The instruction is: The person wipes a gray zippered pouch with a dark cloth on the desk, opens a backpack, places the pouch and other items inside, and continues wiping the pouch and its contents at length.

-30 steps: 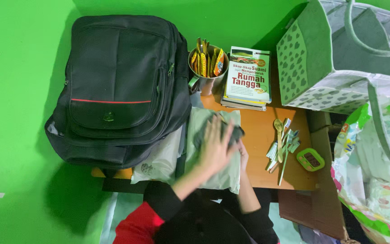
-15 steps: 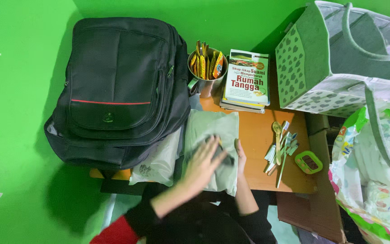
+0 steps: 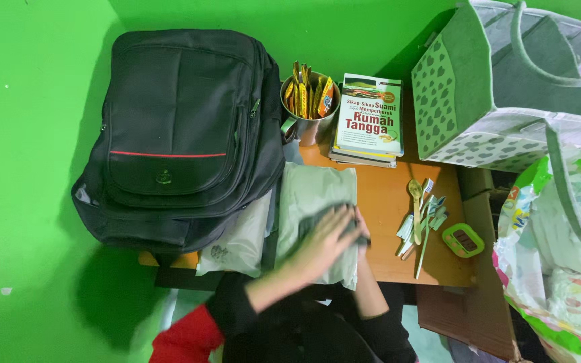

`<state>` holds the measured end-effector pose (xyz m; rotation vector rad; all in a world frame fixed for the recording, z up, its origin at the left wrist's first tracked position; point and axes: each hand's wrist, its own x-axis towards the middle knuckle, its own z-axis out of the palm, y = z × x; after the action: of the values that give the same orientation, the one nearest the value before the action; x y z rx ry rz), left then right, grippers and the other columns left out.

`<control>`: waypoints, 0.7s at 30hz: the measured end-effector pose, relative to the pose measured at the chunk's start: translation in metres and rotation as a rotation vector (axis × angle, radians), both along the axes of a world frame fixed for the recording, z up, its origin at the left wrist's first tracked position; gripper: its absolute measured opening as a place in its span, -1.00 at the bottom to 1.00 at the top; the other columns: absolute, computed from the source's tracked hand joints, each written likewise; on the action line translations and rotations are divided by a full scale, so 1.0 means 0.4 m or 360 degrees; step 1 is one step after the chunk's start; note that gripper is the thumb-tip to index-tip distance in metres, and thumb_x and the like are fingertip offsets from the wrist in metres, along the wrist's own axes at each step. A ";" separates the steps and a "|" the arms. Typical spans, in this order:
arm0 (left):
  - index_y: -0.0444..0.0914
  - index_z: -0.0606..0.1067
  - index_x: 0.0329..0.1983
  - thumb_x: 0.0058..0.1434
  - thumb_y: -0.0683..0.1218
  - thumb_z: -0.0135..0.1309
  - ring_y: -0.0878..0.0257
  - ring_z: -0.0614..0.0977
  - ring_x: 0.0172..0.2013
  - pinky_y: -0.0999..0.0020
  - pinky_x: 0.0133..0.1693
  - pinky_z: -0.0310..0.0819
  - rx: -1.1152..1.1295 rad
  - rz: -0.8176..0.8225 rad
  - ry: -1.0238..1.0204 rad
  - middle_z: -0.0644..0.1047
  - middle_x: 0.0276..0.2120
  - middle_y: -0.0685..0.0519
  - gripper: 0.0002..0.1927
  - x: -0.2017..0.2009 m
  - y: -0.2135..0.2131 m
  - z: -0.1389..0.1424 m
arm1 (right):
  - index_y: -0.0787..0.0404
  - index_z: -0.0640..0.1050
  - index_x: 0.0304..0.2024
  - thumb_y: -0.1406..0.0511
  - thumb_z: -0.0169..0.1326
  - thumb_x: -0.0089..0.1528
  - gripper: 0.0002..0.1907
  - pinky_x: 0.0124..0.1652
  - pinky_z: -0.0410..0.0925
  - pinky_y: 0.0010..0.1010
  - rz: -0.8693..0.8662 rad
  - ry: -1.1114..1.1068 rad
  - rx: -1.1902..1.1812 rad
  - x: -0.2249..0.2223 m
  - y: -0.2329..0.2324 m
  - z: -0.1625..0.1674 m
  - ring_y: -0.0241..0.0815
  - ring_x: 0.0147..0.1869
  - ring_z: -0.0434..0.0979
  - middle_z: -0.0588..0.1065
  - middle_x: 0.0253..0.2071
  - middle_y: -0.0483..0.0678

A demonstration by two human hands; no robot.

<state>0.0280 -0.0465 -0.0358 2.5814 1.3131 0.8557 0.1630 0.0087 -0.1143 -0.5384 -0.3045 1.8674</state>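
Note:
A pale green soft plastic package (image 3: 317, 188) lies on the orange table (image 3: 384, 202), with something dark showing through it near the middle. My left hand (image 3: 324, 243) rests flat on its lower half, fingers spread. My right hand (image 3: 362, 232) sits at the package's right edge and is mostly hidden under the left; its grip cannot be made out. A second, whitish package (image 3: 240, 238) lies to the left, partly tucked under the black backpack (image 3: 176, 134).
A metal cup of yellow sachets (image 3: 309, 101) and a green book (image 3: 370, 117) stand at the back. A wooden spoon and toothbrushes (image 3: 421, 215) and a small green timer (image 3: 463, 240) lie at right. Felt tote (image 3: 506, 87) and printed bags (image 3: 573, 228) crowd the right side.
My left hand has slid down the pale green package toward its near end, staying flat on it. The right hand has stayed at the package's right edge.

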 end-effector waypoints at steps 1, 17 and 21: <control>-0.21 0.44 0.39 0.15 -0.40 0.01 -0.18 0.26 0.44 -0.05 0.45 0.06 0.0038 -0.0036 -0.0021 0.25 0.44 -0.28 -0.32 0.004 -0.042 0.016 | 0.18 0.39 0.33 0.04 -0.11 0.35 -0.42 0.21 0.36 -0.14 0.0007 0.0004 0.0003 0.005 0.000 -0.004 0.00 0.23 0.52 0.49 0.21 0.05; -0.13 0.51 0.27 0.26 -0.28 0.10 -0.07 0.22 0.50 0.05 0.46 0.11 0.0019 0.0357 -0.0924 0.28 0.47 -0.07 -0.51 -0.174 -0.034 0.257 | 0.28 0.39 0.30 0.02 0.03 0.08 -0.20 0.15 0.39 -0.02 0.0123 0.0019 -0.0232 0.018 -0.061 0.105 0.18 0.14 0.54 0.51 0.15 0.18; -0.12 0.49 0.28 0.13 -0.38 0.07 -0.13 0.22 0.50 0.02 0.46 0.11 -0.0062 0.0384 -0.0920 0.27 0.47 -0.05 -0.38 -0.128 -0.100 0.210 | 0.27 0.43 0.21 0.01 0.04 0.12 -0.30 0.14 0.40 -0.04 -0.0081 -0.0013 -0.0194 0.037 -0.031 0.094 0.14 0.12 0.55 0.51 0.10 0.16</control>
<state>-0.0231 -0.0864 0.0481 1.9341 1.4313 1.4549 0.1777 -0.0037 -0.0768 -0.6310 -0.1810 1.8431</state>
